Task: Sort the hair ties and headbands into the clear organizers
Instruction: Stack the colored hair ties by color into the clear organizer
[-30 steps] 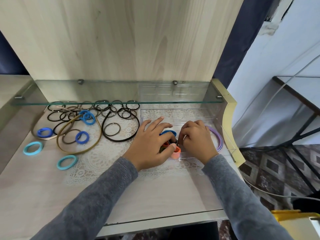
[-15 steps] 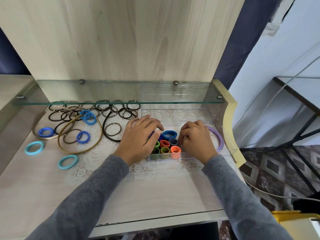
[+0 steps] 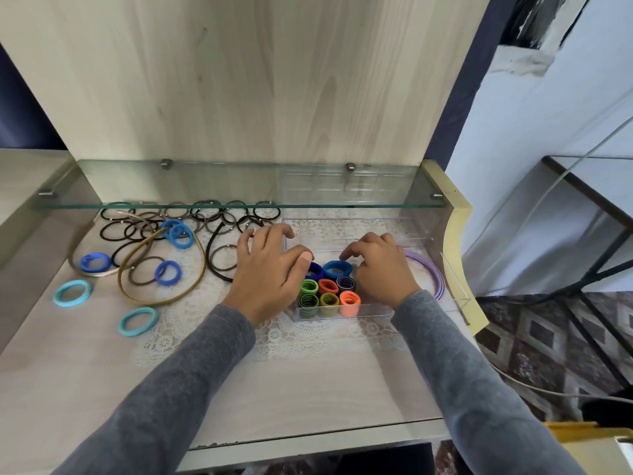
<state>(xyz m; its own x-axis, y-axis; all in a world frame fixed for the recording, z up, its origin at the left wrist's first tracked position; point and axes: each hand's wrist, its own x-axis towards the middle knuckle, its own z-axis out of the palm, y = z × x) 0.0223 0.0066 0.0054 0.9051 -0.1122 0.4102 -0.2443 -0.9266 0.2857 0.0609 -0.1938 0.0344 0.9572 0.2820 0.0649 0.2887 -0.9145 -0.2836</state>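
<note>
Standing on edge in the near compartment of a clear organizer (image 3: 342,312) are coiled hair ties packed in rows: an orange tie (image 3: 350,299), an olive one (image 3: 329,299) and a dark green one (image 3: 308,301) against the near wall. A bright green (image 3: 310,286), a red (image 3: 328,286) and a navy one (image 3: 345,283) sit behind them, and two blue ties (image 3: 337,269) are farthest back. Purple headbands (image 3: 433,277) curve along the organizer's right side, though its walls there are too clear to tell which compartment holds them.

The left hand (image 3: 270,269) rests at the organizer's left edge, fingers bent and spread with nothing visibly held, its thumb reaching over the blue ties. The right hand (image 3: 380,269) sits at the right of the rows, fingers curled down toward the far blue tie; I cannot tell whether they grip anything.

A second clear organizer (image 3: 346,186) stands on the glass shelf (image 3: 205,186). Loose on the desk to the left lie thin dark ties (image 3: 191,214), a gold headband (image 3: 159,303), a black headband (image 3: 214,262), blue fabric ties (image 3: 96,262) and light-blue ties (image 3: 72,292), partly on a lace mat (image 3: 308,337).
</note>
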